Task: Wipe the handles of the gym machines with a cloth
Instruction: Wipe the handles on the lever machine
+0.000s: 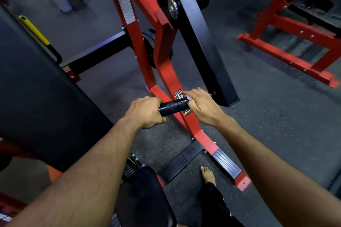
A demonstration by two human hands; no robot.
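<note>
Head view shows my left hand [146, 111] wrapped around the near end of one black handle [173, 107], its long axis running left to right and tilting slightly up toward the red frame [166, 72], while my right hand [201, 106] pinches a pale cloth [189, 98] against its far end.
</note>
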